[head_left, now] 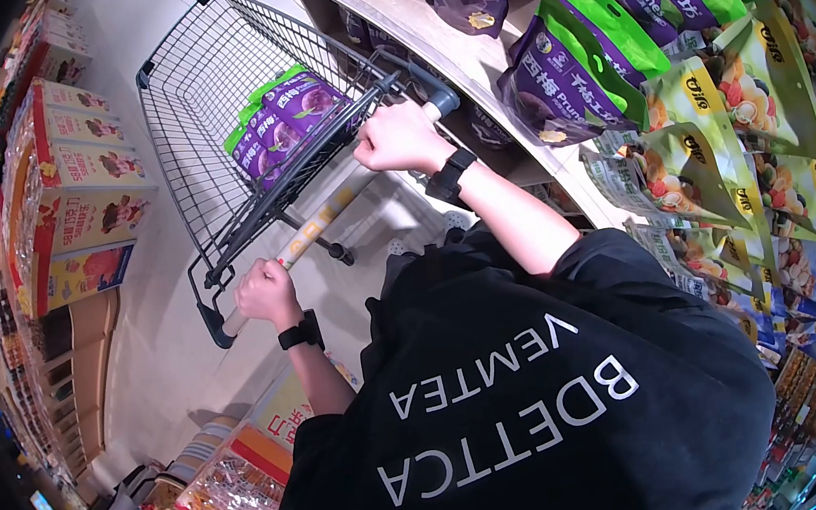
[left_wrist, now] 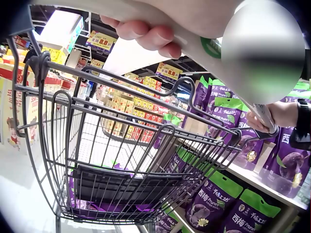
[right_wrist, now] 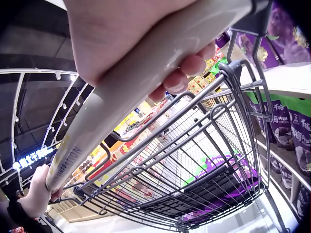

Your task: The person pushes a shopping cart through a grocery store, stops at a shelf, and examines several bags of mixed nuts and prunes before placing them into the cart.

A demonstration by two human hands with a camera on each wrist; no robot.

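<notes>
A wire shopping cart (head_left: 198, 138) stands ahead of the person in the head view. Its pale handle bar (head_left: 328, 214) runs at a slant between both hands. Toward the bar's left end, the left hand (head_left: 266, 291) grips it, and the right hand (head_left: 403, 138) holds it near the right end. Curled fingers (left_wrist: 146, 36) wrap the bar in the left wrist view. From the right wrist view, fingertips (right_wrist: 177, 80) of the right hand show around the underside of the bar. Purple prune bags (head_left: 297, 117) with green tops lie in the cart's basket.
Right of the cart, a shelf (head_left: 559, 162) bears more prune bags (head_left: 558, 72), with yellow-green snack bags (head_left: 691, 172) beside it. Stacked boxes (head_left: 86, 171) line the left side. Wrapped sweets (head_left: 230, 507) are at the lower left. Pale floor (head_left: 154, 365) runs between the displays.
</notes>
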